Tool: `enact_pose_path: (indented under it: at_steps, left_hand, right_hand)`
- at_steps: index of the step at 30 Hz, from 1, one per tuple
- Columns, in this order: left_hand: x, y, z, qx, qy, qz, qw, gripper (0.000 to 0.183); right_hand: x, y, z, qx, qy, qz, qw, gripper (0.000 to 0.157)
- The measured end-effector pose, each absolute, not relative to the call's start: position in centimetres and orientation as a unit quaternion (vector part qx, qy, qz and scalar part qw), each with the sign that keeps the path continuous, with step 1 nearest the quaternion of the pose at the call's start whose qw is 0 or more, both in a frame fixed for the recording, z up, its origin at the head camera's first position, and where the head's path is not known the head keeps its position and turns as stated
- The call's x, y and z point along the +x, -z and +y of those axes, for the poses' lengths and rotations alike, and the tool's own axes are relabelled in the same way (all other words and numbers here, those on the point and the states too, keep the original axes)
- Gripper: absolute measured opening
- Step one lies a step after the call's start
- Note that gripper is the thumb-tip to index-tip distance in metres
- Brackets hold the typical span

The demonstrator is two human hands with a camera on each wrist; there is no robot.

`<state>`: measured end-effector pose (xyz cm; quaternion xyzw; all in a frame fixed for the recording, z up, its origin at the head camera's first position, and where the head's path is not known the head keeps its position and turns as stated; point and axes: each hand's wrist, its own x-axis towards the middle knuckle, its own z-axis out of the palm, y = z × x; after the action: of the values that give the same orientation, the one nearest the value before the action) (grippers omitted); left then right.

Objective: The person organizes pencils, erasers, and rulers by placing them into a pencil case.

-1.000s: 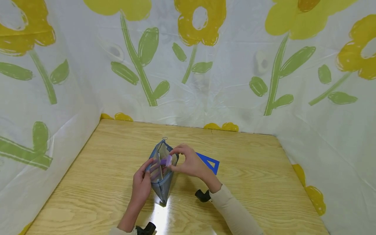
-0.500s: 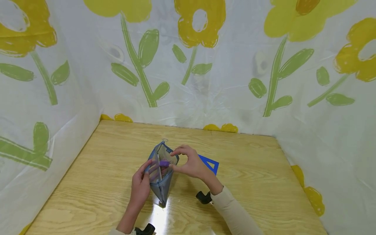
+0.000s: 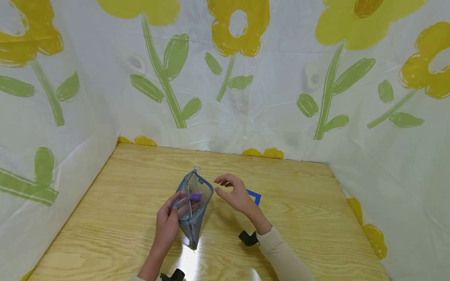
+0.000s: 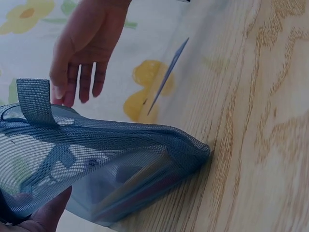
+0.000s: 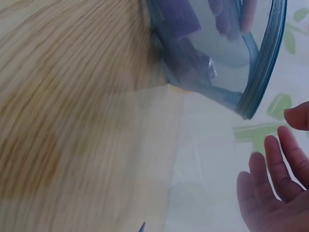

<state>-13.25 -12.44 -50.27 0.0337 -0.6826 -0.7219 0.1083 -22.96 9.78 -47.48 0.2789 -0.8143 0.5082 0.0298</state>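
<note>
A blue-grey mesh zip pouch [image 3: 197,228] stands unzipped on the table, its mouth spread wide. My left hand [image 3: 167,226] grips its left side, fingers inside the mouth and thumb outside. Within lies a purple item [image 3: 195,196], blurred through the mesh in the right wrist view; its kind is unclear. Long thin things also show through the pouch [image 4: 96,130] in the left wrist view. Just right of the mouth, my right hand [image 3: 237,195] hovers apart from the pouch, fingers loosely bent and holding nothing. The right wrist view shows that hand [image 5: 275,193] with its fingers spread.
Behind my right hand, a blue set square [image 3: 258,198] lies on the wooden table [image 3: 299,203], partly hidden. White cloth walls [image 3: 246,117] with printed yellow flowers enclose the back and sides. Black wrist mounts [image 3: 248,238] stick out beside the sleeves.
My right hand let go of the purple item inside the pouch and drew back to the right, out of the mouth. It now covers more of the set square. My left hand keeps its grip.
</note>
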Motion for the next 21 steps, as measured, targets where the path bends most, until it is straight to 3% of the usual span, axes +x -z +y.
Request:
enact_pose_path:
  at_steps: [14, 21]
  left_hand:
    - [-13.4, 50.5, -12.2, 0.034, 0.724, -0.681, 0.101, 0.049]
    - [-13.6, 50.7, -12.3, 0.027, 0.724, -0.681, 0.102, 0.047]
  right_hand:
    - [-23.6, 48.4, 12.8, 0.224, -0.457, -0.859, -0.057, 0.039]
    - [-24.0, 48.6, 14.3, 0.201, -0.466, -0.860, -0.059, 0.041]
